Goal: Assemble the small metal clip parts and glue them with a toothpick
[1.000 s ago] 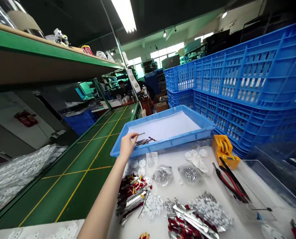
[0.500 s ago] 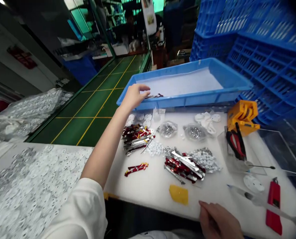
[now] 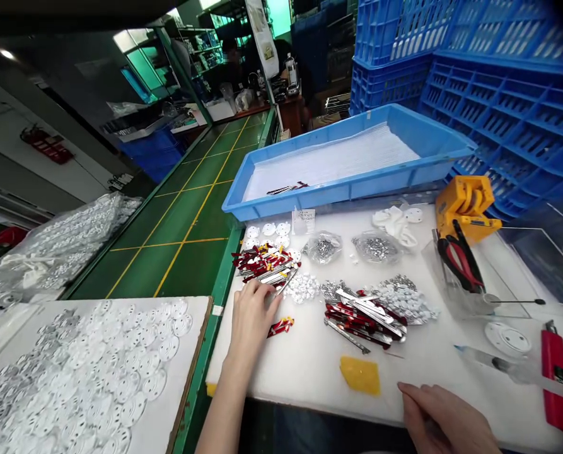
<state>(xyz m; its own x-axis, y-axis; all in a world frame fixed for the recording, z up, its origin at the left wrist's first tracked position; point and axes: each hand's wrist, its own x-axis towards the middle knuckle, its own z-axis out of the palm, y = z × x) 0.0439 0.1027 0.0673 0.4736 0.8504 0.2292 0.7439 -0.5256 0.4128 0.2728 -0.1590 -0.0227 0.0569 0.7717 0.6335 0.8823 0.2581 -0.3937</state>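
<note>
My left hand [image 3: 251,318] is at the near side of a pile of red, yellow and silver metal strips [image 3: 266,261], thumb and fingers apart and curved. Under its thumb side lies a small group of red and yellow strips [image 3: 281,326]; part of it is hidden. My right hand [image 3: 444,416] rests at the table's front edge, fingers pressed together; anything between them is hidden. A yellow square pad [image 3: 359,375] lies to its left. Behind the pad is a second pile of red and silver strips [image 3: 364,318]. A few dark strips [image 3: 288,188] lie in the blue tray [image 3: 338,189].
White beads [image 3: 302,287] and bags of small metal parts [image 3: 323,247] lie mid-table. At right are an orange tape dispenser [image 3: 468,208], pliers [image 3: 461,261] and a red cutter [image 3: 559,378]. Blue crates [image 3: 503,126] stand behind. White discs [image 3: 153,381] cover a board at left.
My left hand has come back from the blue tray to the near strip pile; dark strips stay in the tray. My right hand keeps its place at the table edge. The view has shifted slightly.
</note>
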